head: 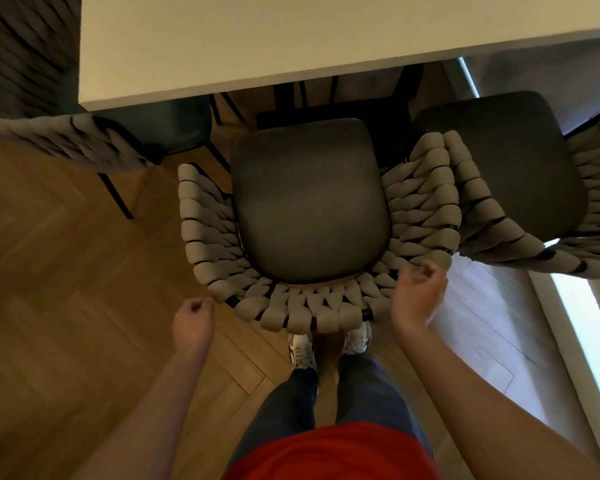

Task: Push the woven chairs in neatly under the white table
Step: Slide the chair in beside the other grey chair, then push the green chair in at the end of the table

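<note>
No readable text or labels anywhere

The middle woven chair point(310, 216), grey-cushioned, stands mostly clear of the white table point(257, 39); its neighbours left point(70, 142) and right point(520, 188) sit angled at the table's edge.

**A home dining area**

You stand in a domestic dining spot: a white table point(257, 39) ringed by woven chairs point(312, 216) with padded seats, on a herringbone wood floor point(66, 289) beside a bright window point(582, 323).
</note>
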